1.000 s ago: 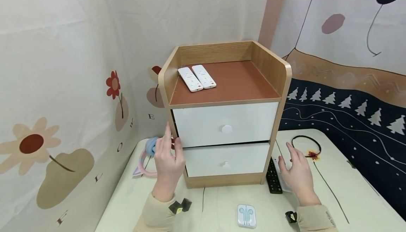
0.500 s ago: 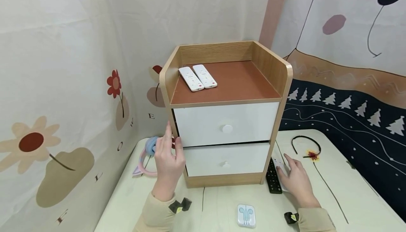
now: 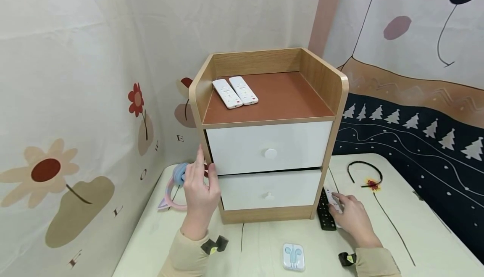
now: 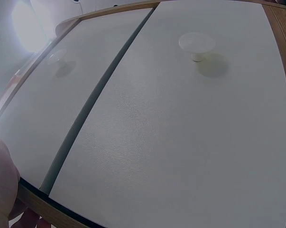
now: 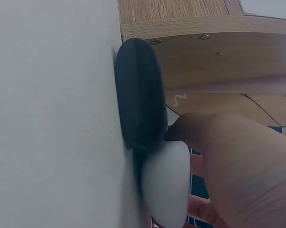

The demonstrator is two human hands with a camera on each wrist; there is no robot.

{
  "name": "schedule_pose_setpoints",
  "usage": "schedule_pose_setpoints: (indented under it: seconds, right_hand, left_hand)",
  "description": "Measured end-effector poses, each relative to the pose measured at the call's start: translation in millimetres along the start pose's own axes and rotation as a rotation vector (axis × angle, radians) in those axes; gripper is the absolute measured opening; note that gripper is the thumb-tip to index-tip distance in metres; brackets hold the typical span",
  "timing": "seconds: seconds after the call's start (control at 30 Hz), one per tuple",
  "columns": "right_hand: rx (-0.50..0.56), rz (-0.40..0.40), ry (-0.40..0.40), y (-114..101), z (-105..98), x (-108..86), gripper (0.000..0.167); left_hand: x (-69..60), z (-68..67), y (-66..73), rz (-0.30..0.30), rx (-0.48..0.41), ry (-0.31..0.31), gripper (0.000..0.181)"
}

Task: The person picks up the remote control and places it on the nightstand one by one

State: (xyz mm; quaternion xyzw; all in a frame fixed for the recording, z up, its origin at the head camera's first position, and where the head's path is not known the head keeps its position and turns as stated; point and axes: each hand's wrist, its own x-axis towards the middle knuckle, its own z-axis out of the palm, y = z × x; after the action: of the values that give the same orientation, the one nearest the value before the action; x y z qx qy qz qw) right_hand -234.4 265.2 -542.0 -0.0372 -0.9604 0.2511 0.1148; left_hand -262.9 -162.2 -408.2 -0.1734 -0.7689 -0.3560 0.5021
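A white remote control [image 3: 333, 200] lies on the table just right of the small two-drawer cabinet [image 3: 266, 213]. My right hand [image 3: 354, 219] pinches it between thumb and fingers; in the right wrist view the thumb is on the near side of the white remote [image 5: 166, 185]. Touching it is a black remote control [image 3: 325, 215], partly tucked along the cabinet's side. With straight fingers, my left hand [image 3: 200, 195] rests against the cabinet's left side. Both white drawer fronts look pushed in. Two more white remotes [image 3: 235, 92] lie side by side on the cabinet's brown top.
A boxed pair of earphones [image 3: 293, 257] lies on the table [image 3: 261, 243] in front of the cabinet. A black headband with a flower [image 3: 372, 184] is at the right. Behind my left hand is a pink and blue headband [image 3: 180, 174]. Printed cloth walls stand behind.
My right hand has come down and slightly forward onto the white remote, and its fingers have closed on it. My left hand has stayed at the cabinet's side.
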Motion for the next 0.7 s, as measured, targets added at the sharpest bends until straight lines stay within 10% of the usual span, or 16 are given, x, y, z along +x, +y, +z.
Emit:
schedule_pose_setpoints:
  seconds: [0.7]
  right_hand:
    - [-0.052,0.061,0.016,-2.0,-4.9,-0.1,0.046]
  left_hand:
    - [0.2,0.0,1.0,0.000,-0.003,0.006,0.059]
